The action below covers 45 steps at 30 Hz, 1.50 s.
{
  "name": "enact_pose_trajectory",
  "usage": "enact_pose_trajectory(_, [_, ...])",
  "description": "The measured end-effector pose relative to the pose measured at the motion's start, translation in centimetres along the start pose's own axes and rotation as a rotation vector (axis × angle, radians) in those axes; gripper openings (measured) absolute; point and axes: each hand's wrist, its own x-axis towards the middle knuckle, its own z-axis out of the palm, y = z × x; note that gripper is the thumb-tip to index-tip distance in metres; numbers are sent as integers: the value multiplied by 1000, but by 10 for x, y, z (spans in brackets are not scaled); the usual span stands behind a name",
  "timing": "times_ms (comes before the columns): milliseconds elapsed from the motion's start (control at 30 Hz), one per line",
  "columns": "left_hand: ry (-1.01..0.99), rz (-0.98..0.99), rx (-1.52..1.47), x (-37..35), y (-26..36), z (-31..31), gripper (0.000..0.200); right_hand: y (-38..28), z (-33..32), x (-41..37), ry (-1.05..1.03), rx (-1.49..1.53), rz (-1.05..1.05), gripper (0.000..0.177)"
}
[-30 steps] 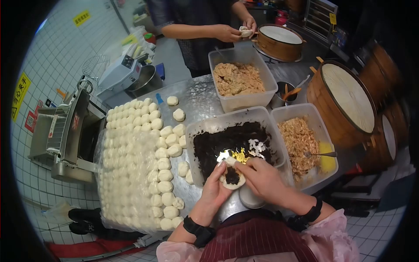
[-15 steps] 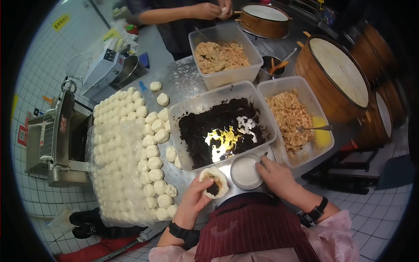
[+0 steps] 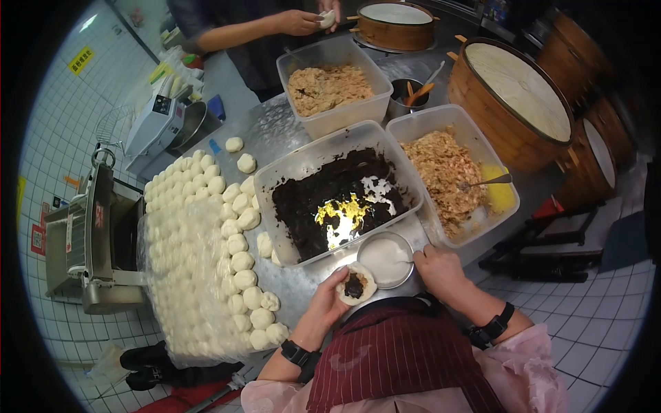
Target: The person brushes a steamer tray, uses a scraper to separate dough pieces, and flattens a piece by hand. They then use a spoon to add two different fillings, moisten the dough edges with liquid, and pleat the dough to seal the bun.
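Observation:
My left hand is closed on a dough wrapper, a round piece of dough with dark filling in its middle. My right hand pinches the handle of a spoon, whose bowl end dips into a round metal bowl of white granules. Just beyond both hands stands a clear plastic tub with a dark paste smeared over its bottom. Rows of dough balls lie to the left of that tub, many of them under clear plastic film.
Two more plastic tubs, one of minced filling and one of filling with a spoon, stand at the back and right. Bamboo steamers are beyond them. Another person's hands hold dough across the table. A machine is at the left.
My left hand has shifted slightly right with the dough wrapper, and its thumb has moved off the filling to the rim. The spoon now reaches into the bowl. The view has shifted slightly.

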Motion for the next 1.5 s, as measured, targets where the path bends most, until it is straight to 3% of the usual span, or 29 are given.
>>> enact_pose_trajectory(233, [13,1,45,0,1,4,33,-1,0,-10,-86,125,42,11])
enact_pose_trajectory(333, [28,6,51,-2,1,5,33,3,9,-12,-6,376,113,12])
enact_pose_trajectory(433, [36,19,50,-3,2,9,34,2,13,-11,102,611,255,14])
enact_pose_trajectory(500, [24,16,56,-3,3,15,34,-3,13,-9,-145,1035,600,15])
enact_pose_trajectory(533, [12,13,62,-3,4,18,34,-4,19,-9,-143,1038,602,15])
enact_pose_trajectory(600, [-12,-6,52,0,6,18,34,-6,33,-7,-249,1356,809,17])
enact_pose_trajectory(700, [-36,-33,30,3,9,16,34,2,30,-8,-204,1469,872,18])
enact_pose_trajectory(933, [1,-109,65,16,6,24,40,-8,-17,-13,-104,1502,737,18])
enact_pose_trajectory(1000, [-6,-126,86,18,5,36,41,-15,-27,-11,-67,1271,527,18])
enact_pose_trajectory(1100, [-6,-151,110,19,2,42,41,-16,-21,-11,50,1116,393,15])
enact_pose_trajectory(1233, [29,-163,100,21,1,38,41,-13,-22,-11,22,1251,559,16])
enact_pose_trajectory(1300, [40,-159,103,19,1,39,41,-8,-10,-12,-24,1483,760,16])
enact_pose_trajectory(1367, [50,-153,104,15,3,37,40,-6,-2,-12,-36,1429,786,16])
enact_pose_trajectory(1433, [-113,-186,-32,11,5,35,38,-4,14,-16,-45,1377,815,17])
enact_pose_trajectory(1500, [-202,-125,80,8,5,39,38,-1,25,-14,161,549,138,18])
